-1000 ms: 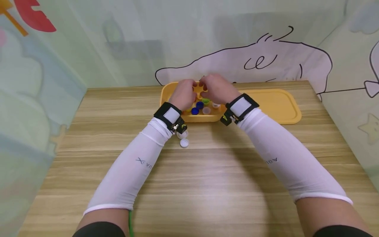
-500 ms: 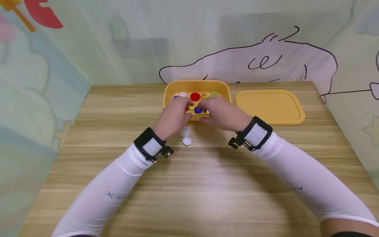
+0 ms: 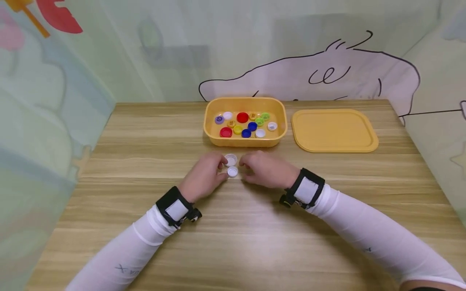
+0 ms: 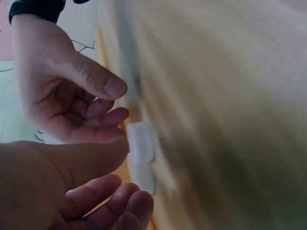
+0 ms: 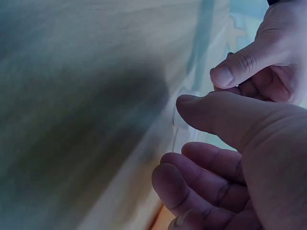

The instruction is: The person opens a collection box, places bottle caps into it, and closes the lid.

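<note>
Two white bottle caps lie on the wooden table: the larger cap [image 3: 231, 160] just behind the smaller cap [image 3: 232, 172]. My left hand [image 3: 204, 176] is at their left, thumb and fingers parted; its fingertips are right beside the caps, and whether they touch I cannot tell. On the other side is my right hand [image 3: 268, 169], a small gap from the caps, its fingers loosely bent around nothing. In the left wrist view the smaller cap [image 4: 140, 142] stands near my left thumb tip. The right wrist view shows my right thumb and fingers apart, with a cap partly hidden behind the thumb.
Behind the caps stands a yellow tray [image 3: 245, 142] holding several red, blue, yellow, green, purple and white bottle caps. To its right lies a flat yellow lid [image 3: 335, 130]. A printed wall [image 3: 174, 48] rises at the table's back edge.
Both hands have come back from over the yellow tray, toward me, and down to either side of the two white caps. The tray's contents are now uncovered. The white caps appear unmoved.
</note>
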`<state>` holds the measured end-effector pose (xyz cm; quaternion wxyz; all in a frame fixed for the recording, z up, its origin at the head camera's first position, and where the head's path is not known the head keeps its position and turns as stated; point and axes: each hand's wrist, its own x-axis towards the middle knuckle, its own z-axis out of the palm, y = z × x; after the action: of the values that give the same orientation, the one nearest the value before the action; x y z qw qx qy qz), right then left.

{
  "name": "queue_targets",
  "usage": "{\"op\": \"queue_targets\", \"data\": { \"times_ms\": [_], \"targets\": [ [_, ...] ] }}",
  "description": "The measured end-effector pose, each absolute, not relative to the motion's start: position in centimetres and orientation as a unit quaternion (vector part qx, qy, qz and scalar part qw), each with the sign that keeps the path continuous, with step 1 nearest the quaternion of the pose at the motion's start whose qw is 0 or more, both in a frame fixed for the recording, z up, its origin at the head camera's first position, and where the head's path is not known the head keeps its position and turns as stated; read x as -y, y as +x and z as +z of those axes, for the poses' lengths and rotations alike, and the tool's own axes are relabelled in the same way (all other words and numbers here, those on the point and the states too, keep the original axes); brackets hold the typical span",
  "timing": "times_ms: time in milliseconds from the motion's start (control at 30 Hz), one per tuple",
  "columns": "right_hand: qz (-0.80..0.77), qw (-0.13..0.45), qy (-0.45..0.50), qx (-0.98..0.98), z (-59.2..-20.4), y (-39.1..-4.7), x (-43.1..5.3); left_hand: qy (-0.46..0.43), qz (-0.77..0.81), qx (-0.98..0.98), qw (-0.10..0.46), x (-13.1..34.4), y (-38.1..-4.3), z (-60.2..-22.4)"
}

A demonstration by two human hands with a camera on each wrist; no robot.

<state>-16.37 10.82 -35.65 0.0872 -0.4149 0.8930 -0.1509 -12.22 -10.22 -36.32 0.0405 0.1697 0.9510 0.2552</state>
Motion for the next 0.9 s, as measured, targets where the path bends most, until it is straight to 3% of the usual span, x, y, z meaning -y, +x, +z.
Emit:
{"op": "queue_targets", "data": {
  "times_ms": [333,900],
  "targets": [
    [-0.173,0.069,-0.413,-0.891,-37.0,-16.6,-9.9,0.153,0.243,-0.956,0.066,9.7,-12.1,-37.3],
    [-0.186,0.055,-0.42,-0.887,-37.3,-16.2,-9.3,0.157,0.247,-0.954,0.063,9.4,-11.9,-37.5]
  ]
}}
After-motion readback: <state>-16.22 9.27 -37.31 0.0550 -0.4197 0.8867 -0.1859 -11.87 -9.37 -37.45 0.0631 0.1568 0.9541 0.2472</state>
